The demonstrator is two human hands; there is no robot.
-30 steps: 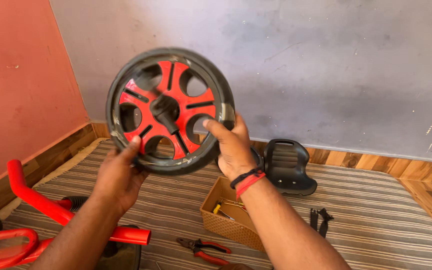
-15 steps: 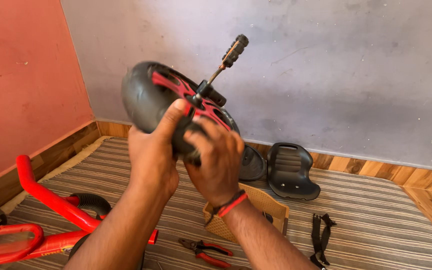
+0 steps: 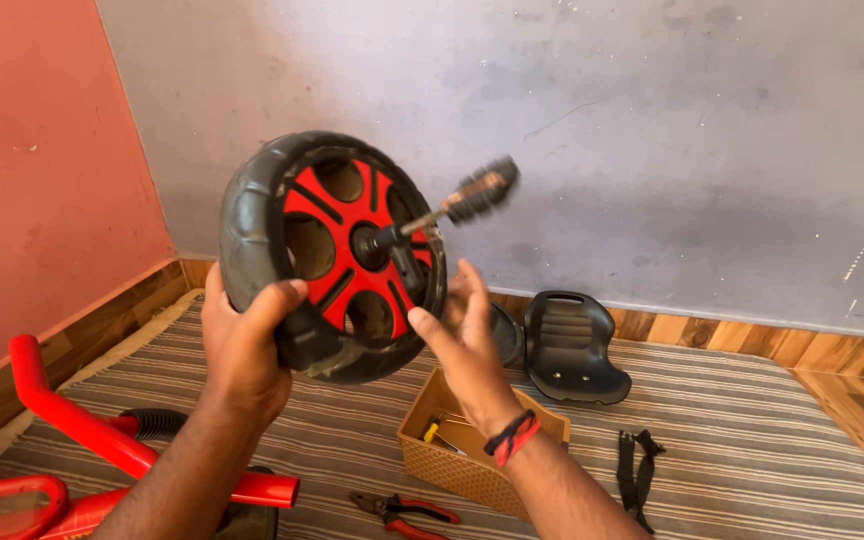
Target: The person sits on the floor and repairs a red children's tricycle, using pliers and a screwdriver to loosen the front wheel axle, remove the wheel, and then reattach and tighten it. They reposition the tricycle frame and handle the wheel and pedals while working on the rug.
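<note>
The left hand (image 3: 242,350) is clamped on the tyre of the black-and-red wheel (image 3: 332,255) raised between both hands, the right hand (image 3: 467,345) open against its rim; it looks light, rigid plastic, best gripped at the tread.

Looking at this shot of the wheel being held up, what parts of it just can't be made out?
All in the head view:
- Pedal on the wheel: smeared by motion, its tread unreadable.
- Basket: contents mostly hidden behind the right hand and wrist.
- Pliers: tips cut off by the bottom edge.
- Red frame: cut off at the left and bottom edges.
- Round dark part beside the seat: mostly hidden by the right hand.
</note>
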